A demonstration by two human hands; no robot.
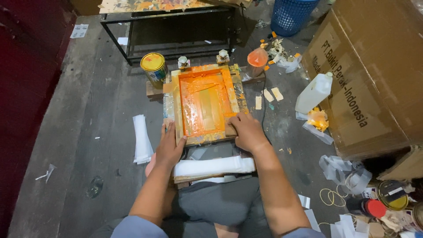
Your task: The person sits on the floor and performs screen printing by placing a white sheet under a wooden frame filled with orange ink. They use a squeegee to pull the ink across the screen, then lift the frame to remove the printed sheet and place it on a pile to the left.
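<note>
A wooden screen-printing frame [203, 72] smeared with orange ink lies flat on the floor in front of me. My left hand [169, 147] rests on its near left corner, fingers spread along the edge. At the near right corner my right hand [247, 131] presses down on a wooden squeegee lying at the lower right of the screen. A stack of white sheets [214, 166] lies on a board just below the frame, above my knees.
A yellow-lidded paint can [153, 67] stands left of the frame, an orange-stained cup [257, 60] to its right. A white plastic jug [313, 92] and a large cardboard box [374, 75] sit at right. A blue basket [291, 15] and black metal table frame [172, 26] stand behind. More white sheets [142, 139] lie left.
</note>
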